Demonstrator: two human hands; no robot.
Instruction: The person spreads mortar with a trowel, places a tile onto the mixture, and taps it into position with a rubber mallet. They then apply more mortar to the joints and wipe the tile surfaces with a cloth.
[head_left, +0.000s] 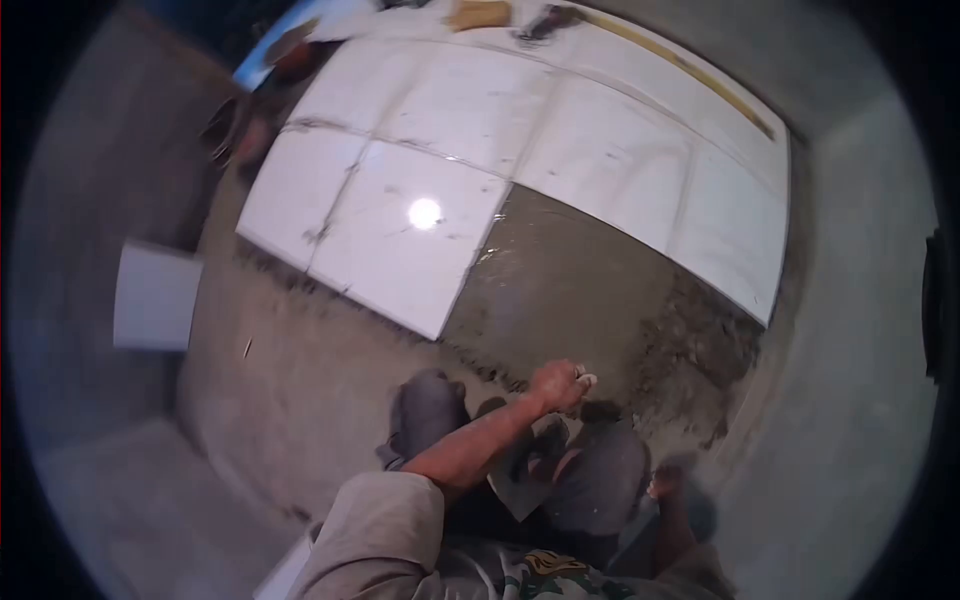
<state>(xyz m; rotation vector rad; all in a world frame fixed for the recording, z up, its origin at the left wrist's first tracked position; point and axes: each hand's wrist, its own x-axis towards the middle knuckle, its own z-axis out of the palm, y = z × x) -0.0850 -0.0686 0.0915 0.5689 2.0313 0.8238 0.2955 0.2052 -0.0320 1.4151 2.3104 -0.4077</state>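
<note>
My left hand (560, 386) reaches across in front of my knees, low over the near edge of a patch of wet grey mortar (575, 275). Its fingers are closed around something with a small whitish end (588, 378); the rest of that thing is hidden. Large white tiles (400, 225) border the mortar on its left and far sides. My right hand (668, 482) is down beside my right knee, dim and blurred, and its fingers cannot be made out.
Rougher, lumpy mortar (700, 350) lies on the right. A loose white tile (155, 297) stands at the left. Along the far side are a long yellowish bar (680, 65), a dark tool (548, 22) and a tan block (478, 14). A grey wall (860, 330) runs along the right.
</note>
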